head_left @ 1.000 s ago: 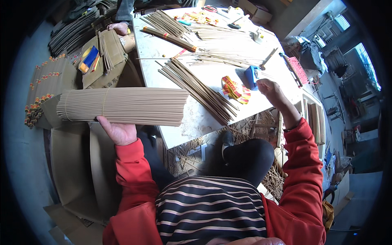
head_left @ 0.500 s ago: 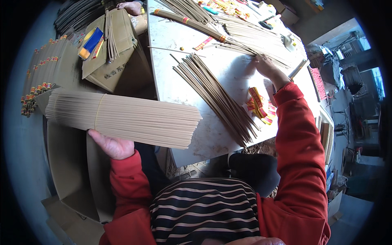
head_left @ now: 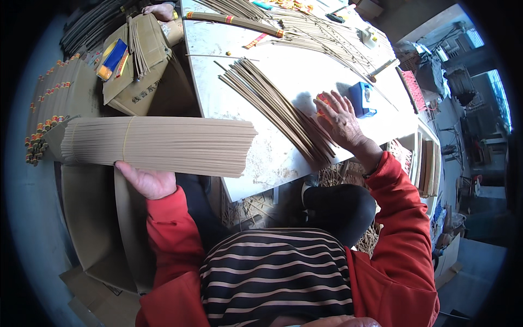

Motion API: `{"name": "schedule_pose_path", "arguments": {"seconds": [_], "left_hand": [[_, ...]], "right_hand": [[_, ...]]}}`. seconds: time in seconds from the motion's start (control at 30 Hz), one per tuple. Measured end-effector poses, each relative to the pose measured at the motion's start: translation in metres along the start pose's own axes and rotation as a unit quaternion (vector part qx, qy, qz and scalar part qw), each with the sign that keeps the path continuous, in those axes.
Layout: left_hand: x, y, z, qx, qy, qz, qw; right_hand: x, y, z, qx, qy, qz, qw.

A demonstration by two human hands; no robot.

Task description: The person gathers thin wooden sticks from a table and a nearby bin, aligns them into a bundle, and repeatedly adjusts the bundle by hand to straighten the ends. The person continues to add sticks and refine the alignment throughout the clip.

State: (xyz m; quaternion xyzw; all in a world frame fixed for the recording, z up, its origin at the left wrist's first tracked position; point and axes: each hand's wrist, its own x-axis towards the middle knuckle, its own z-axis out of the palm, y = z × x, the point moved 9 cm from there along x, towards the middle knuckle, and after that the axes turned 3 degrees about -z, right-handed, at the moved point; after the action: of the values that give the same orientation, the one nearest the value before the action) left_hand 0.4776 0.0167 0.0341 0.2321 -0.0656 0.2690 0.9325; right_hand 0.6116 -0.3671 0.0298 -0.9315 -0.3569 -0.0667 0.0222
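A thick bundle of tan incense sticks (head_left: 190, 146), tied with a thin yellow band, lies level across my left hand (head_left: 148, 181). The palm is under it with the thumb showing at its near side; the other fingers are hidden below. Over the white table my right hand (head_left: 342, 124) rests flat with fingers spread on red and yellow paper labels (head_left: 324, 103), mostly covered by it. Just right of its fingertips stands a small blue box-like holder (head_left: 362, 99). Loose brown incense sticks (head_left: 275, 106) lie slantwise to the left of this hand.
A labelled bundle of sticks (head_left: 234, 23) and more loose sticks (head_left: 327, 41) lie at the table's far side. Cartons (head_left: 143, 92) stand left, below another person's hand (head_left: 162, 12). Stacked wrapped bundles (head_left: 54, 103) are farther left. An open carton (head_left: 90, 218) is below my left hand.
My right hand has come back nearer from the far sticks onto the labels, its fingers now spread. The blue holder has come into sight beside it. The left hand keeps the bundle.
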Motion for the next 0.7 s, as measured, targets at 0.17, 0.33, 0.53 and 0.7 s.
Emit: {"name": "schedule_pose_path", "arguments": {"seconds": [0.17, 0.33, 0.53, 0.7], "left_hand": [[-0.002, -0.004, -0.002, 0.025, 0.028, 0.004, 0.999], [-0.004, -0.005, 0.0, 0.039, 0.026, 0.001, 0.999], [-0.002, -0.008, 0.006, 0.066, 0.027, 0.001, 0.997], [-0.005, -0.004, 0.001, 0.066, 0.047, 0.003, 0.997]], "right_hand": [[-0.018, 0.031, 0.034, -0.001, 0.014, 0.036, 0.999], [-0.02, 0.057, 0.025, -0.005, 0.084, 0.036, 0.996], [-0.018, 0.096, 0.03, -0.035, 0.11, 0.075, 0.991], [0.001, 0.058, 0.0, -0.088, 0.116, 0.07, 0.987]]}}
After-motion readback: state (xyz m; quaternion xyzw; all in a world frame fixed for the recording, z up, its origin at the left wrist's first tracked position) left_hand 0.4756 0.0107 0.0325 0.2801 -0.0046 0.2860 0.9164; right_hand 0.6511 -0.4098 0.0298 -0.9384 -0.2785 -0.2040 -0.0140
